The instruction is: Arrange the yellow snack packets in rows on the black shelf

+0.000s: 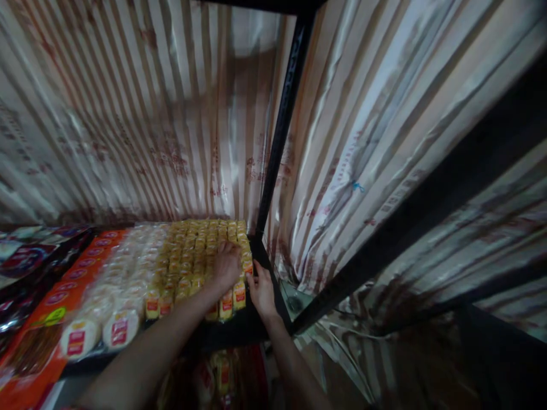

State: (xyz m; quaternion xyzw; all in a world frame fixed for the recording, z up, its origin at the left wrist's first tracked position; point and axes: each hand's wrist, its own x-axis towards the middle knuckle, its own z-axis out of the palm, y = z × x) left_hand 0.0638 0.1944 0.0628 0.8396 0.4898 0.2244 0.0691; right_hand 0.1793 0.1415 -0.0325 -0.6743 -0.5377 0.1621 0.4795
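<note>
Rows of small yellow wrapped snack packs (199, 256) with red labels stand on a dark shelf (256, 322). Over the right-hand rows is my left hand (228, 263), its fingers curled down onto the packs; what is between them is hidden. At the right end of the rows, my right hand (261, 289) has its thumb and fingers apart. Its fingertips touch the side of the outermost row, close to a yellow pack with a red label (240, 296). Dim light and blur hide the finer details.
Left of the yellow packs lie clear-wrapped round white pieces (121, 329), an orange package (70, 285) and dark packages (29, 273). A black metal post (282, 119) rises behind the shelf corner. Striped plastic sheeting (192, 114) hangs behind. More packs (223, 373) show below.
</note>
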